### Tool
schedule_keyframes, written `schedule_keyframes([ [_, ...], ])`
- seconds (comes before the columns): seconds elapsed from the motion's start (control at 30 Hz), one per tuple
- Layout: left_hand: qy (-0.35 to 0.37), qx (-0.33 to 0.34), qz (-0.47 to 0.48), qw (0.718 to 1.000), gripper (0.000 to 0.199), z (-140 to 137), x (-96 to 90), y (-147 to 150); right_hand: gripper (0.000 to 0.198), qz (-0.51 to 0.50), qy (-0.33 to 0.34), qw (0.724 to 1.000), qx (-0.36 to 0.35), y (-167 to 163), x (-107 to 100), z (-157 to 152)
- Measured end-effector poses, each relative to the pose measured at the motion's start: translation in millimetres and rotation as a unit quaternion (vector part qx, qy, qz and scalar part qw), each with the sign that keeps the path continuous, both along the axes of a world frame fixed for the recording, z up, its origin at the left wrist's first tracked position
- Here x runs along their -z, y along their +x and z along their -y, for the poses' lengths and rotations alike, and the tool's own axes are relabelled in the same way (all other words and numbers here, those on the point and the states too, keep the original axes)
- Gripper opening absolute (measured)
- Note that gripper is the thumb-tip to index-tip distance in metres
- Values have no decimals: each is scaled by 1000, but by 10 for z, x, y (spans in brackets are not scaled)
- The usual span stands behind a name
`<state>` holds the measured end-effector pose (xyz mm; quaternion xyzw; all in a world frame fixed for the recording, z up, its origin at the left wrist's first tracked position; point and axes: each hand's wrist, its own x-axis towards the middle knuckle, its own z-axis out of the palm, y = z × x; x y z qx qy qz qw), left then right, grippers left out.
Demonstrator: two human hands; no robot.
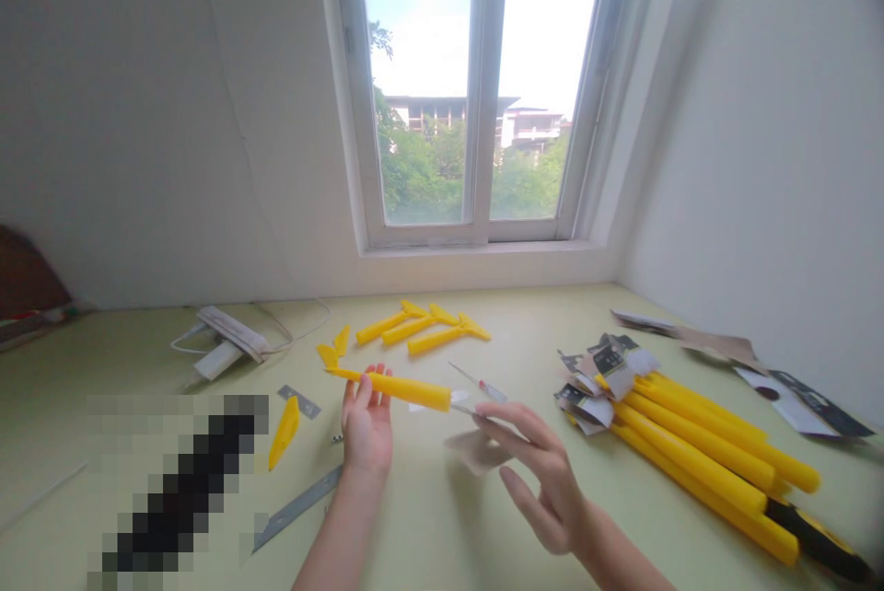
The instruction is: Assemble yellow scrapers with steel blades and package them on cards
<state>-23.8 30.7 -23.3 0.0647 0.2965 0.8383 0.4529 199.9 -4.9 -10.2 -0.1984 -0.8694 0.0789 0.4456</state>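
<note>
My left hand (pixel 368 421) is closed around a yellow plastic tubular handle (pixel 414 391), held nearly level above the table. Its narrow left end points toward a yellow wing-shaped piece (pixel 333 352); I cannot tell whether they are joined. My right hand (pixel 542 467) is at the handle's right end, with fingers stretched out and the thumb apart. A thin grey strip (pixel 462 409) shows between that end and my fingertips; whether it is gripped is unclear. Near my left forearm lie a long grey metal blade (pixel 296 506), a small metal plate (pixel 299 401) and a yellow flat piece (pixel 284 433).
Three yellow handles with forked heads (pixel 442 336) lie toward the window. A screwdriver (pixel 489 388) rests behind my right hand. Several yellow tubes (pixel 704 448) with card labels are piled right, beside a black-and-yellow tool (pixel 825 545) and flat cards (pixel 801 400). A power strip (pixel 231 333) lies left.
</note>
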Motion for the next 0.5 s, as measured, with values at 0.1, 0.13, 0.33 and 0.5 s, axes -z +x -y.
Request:
schedule_keyframes([
  [0.1,3,8,-6,1000,15,17,-2,31,57,14,-31,999,-2,-48,-17,29],
  [0.13,6,11,-8,1000,15,22,-2,46,59,21,-47,999,-2,-75,-28,46],
  [0.33,21,72,-22,997,15,46,-7,159,69,96,-114,989,-24,-241,-43,115],
  [0.5,52,134,-26,989,12,72,-17,222,58,80,-89,993,17,-257,60,30],
])
